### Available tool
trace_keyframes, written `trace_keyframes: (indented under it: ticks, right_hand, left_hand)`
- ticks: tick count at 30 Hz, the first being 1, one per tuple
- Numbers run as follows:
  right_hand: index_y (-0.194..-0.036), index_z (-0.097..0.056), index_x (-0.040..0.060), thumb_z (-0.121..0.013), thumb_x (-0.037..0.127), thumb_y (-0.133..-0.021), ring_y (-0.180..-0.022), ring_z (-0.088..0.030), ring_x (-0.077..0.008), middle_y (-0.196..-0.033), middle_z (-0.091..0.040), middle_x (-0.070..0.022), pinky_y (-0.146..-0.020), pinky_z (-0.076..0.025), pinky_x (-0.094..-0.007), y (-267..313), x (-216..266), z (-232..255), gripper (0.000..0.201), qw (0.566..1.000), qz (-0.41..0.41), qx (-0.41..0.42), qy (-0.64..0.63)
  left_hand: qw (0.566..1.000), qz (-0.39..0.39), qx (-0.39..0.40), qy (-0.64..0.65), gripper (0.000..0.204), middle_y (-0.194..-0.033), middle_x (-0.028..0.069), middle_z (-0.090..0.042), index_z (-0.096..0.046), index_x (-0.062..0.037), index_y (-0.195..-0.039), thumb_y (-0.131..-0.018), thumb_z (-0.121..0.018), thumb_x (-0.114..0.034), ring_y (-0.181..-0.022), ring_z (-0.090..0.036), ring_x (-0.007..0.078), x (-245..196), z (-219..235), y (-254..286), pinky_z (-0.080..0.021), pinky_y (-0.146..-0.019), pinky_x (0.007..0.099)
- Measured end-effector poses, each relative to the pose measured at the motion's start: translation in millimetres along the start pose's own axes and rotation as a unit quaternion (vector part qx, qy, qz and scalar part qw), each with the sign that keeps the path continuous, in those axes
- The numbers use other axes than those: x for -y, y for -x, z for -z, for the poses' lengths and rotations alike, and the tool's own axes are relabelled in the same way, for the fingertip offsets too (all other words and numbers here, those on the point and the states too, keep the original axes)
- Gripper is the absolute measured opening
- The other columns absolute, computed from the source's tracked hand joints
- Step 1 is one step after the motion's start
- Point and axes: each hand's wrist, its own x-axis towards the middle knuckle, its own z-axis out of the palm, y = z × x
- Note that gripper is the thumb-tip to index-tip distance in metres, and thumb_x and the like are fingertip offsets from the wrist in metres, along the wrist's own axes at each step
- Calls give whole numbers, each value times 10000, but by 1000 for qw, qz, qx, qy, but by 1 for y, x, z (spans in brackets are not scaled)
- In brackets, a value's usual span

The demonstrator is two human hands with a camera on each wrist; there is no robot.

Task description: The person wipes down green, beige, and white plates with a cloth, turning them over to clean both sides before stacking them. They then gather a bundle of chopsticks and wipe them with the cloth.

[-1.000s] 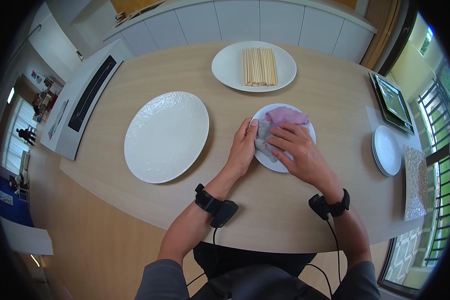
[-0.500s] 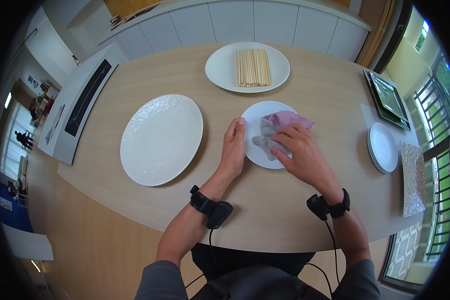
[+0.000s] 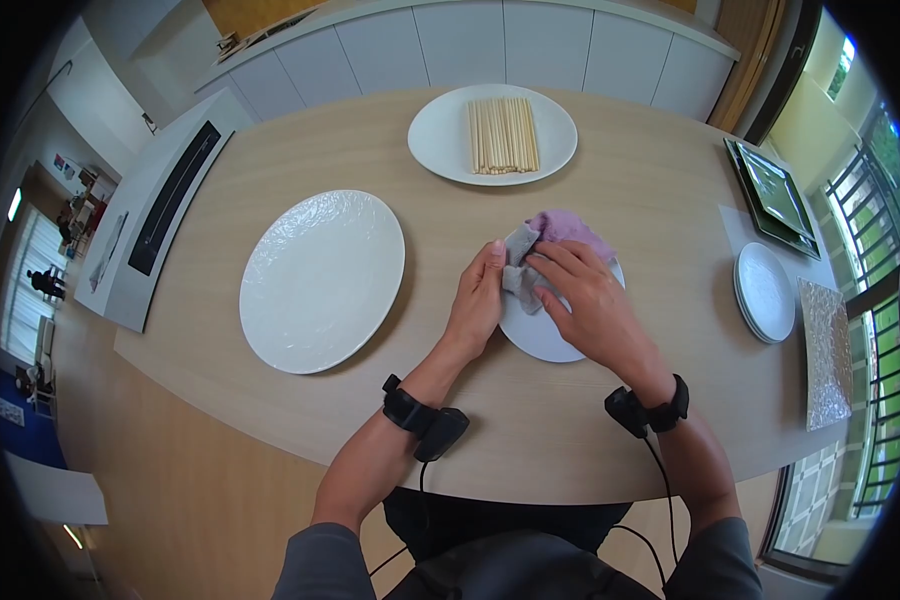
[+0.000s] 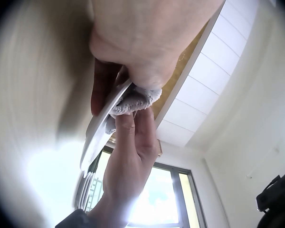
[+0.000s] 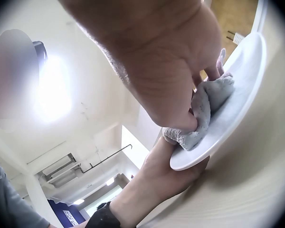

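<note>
In the head view my left hand [image 3: 476,305] grips the left rim of a small white plate [image 3: 544,342], thumb on top. The left wrist view shows that plate [image 4: 97,130] tilted, with left fingers under it. My right hand [image 3: 602,305] holds a cloth, its grey part [image 3: 522,287] bunched under the fingers and its pinkish-purple part [image 3: 576,230] spread past the plate's far edge. In the right wrist view the thumb and fingers pinch the folded cloth [image 5: 203,107] against the plate's upper face. The left thumb lies at the cloth's edge.
A large white oval plate [image 3: 320,285] lies to the left. Behind, another white plate [image 3: 440,140] bears a bundle of thin pale sticks [image 3: 503,136]. On the right are stacked small white plates [image 3: 766,292], dark green trays [image 3: 775,200] and a textured silvery tray [image 3: 823,355].
The right hand and cloth have moved over the plate, first rightward, then back left toward the left thumb. The small plate has shifted and tilted in the left hand's grip.
</note>
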Motion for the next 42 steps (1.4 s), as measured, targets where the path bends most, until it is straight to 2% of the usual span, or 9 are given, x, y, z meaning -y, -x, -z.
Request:
trace_keyframes:
  ticks: [9, 11, 15, 17, 24, 31, 34, 37, 42]
  right_hand:
    - [-975, -667, -17, -693, 82, -822, -1002, -575, -326, -1008, -658, -130, -895, -488, -431, 7, 3, 16, 184, 996, -70, 39, 43]
    - [-949, -661, -11, -693, 91, -813, -995, -573, -327, -998, -650, -132, -902, -484, -432, 9, 9, 13, 173, 994, -50, 94, -30]
    - [-987, -668, -4, -679, 80, -816, -1038, -574, -323, -1040, -651, -133, -939, -476, -422, 10, 11, -4, 191, 994, 3, 68, -90]
    - [-1096, -663, -3, -704, 67, -830, -1158, -564, -315, -1141, -663, -127, -992, -471, -417, 9, 8, -9, 278, 993, 29, 61, -92]
    - [-1144, -658, 0, -687, 133, -866, -1204, -545, -315, -1222, -648, -123, -999, -462, -419, 6, -4, -5, 310, 998, 2, -7, 56]
    - [-1072, -666, 1, -702, 157, -860, -1080, -566, -306, -1066, -647, -111, -927, -480, -420, 7, 2, 10, 266, 990, -97, 61, 86]
    - [-1030, -671, 5, -704, 163, -860, -1029, -568, -302, -991, -628, -116, -916, -482, -425, 10, 6, 10, 235, 992, -78, 63, 82]
    - [-1011, -673, 8, -715, 156, -844, -1035, -569, -304, -1015, -638, -118, -921, -483, -422, 11, 11, 6, 227, 995, -39, 93, 10]
    - [-1044, -659, -7, -727, 85, -807, -1097, -572, -312, -1071, -646, -136, -958, -475, -419, 9, 13, -5, 263, 989, 21, 98, -104]
  left_hand:
    - [997, -22, -63, 39, 409, -931, -22, -559, -600, -35, -1083, -1103, -386, -383, -885, -473, 64, 10, 7, -6, -428, -824, 246]
    - [996, -13, -64, 67, 399, -915, -26, -549, -597, -39, -1075, -1102, -393, -381, -876, -477, 62, 4, 2, -3, -431, -814, 247]
    - [996, 31, -27, 76, 378, -954, -12, -565, -593, -52, -1075, -1100, -401, -377, -887, -507, 72, -3, 4, 2, -443, -823, 250]
    - [996, 37, -15, 86, 373, -963, -8, -569, -591, -54, -1072, -1099, -402, -375, -888, -514, 76, -2, 5, 2, -445, -825, 250]
    - [998, 14, -33, 53, 425, -1059, 23, -617, -602, -23, -1191, -1104, -381, -376, -969, -541, 91, 1, -1, 1, -451, -891, 267]
    - [994, 11, -87, 60, 429, -1067, 33, -618, -601, -9, -1187, -1105, -380, -368, -987, -540, 94, 2, 2, -1, -447, -917, 278]
    - [995, -4, -83, 52, 414, -1032, 25, -613, -601, -21, -1164, -1102, -389, -371, -946, -544, 91, 6, 3, -2, -460, -881, 269]
    - [996, 11, -38, 83, 393, -1117, 54, -629, -571, -45, -1236, -1086, -428, -379, -1004, -601, 120, 11, 11, -2, -497, -886, 293]
    - [998, 29, -3, 58, 375, -1044, 34, -625, -580, -58, -1202, -1088, -424, -380, -946, -595, 109, 9, 15, 0, -496, -846, 285]
